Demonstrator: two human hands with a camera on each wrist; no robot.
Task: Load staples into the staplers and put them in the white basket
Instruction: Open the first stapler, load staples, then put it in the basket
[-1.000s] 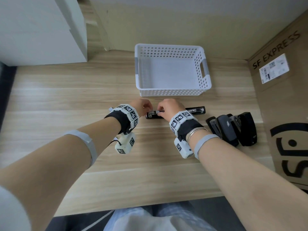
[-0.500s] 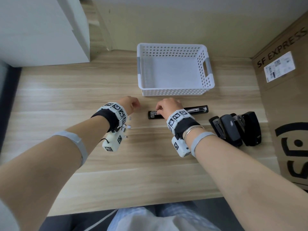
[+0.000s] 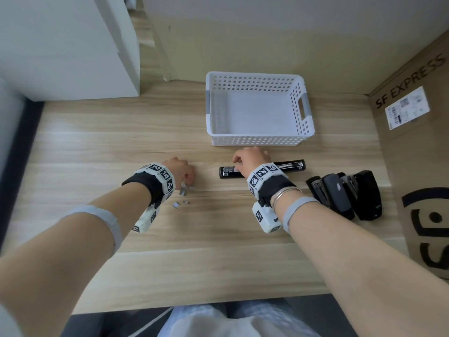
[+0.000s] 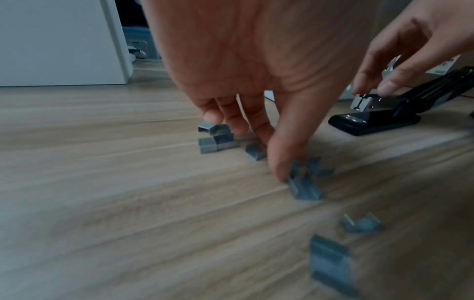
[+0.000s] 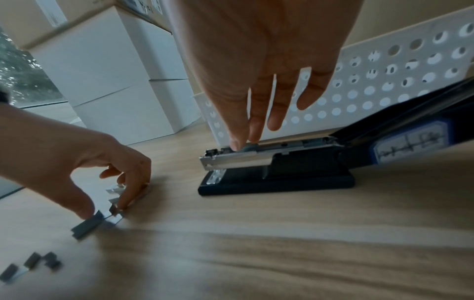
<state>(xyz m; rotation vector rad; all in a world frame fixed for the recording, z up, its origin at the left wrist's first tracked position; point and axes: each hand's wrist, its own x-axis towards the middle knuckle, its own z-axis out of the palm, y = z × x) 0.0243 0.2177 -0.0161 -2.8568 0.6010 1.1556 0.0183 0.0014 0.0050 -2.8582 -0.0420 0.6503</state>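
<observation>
Hands (image 3: 251, 158) near bare white basket (image 3: 257, 139)

From my left wrist camera I see my left hand (image 4: 256, 81) reaching down to the pale wood-grain tabletop (image 4: 102, 203), thumb and fingertips pointing down among short grey metal staple strips (image 4: 305, 186) scattered there. The thumb tip touches one strip; others lie just behind the fingers and nearer the camera, blurred. To the right, my right hand (image 4: 410, 50) rests two fingertips on the open metal magazine of a black opened-out stapler (image 4: 374, 119). A white cabinet (image 4: 56, 40) stands behind on the left.
</observation>
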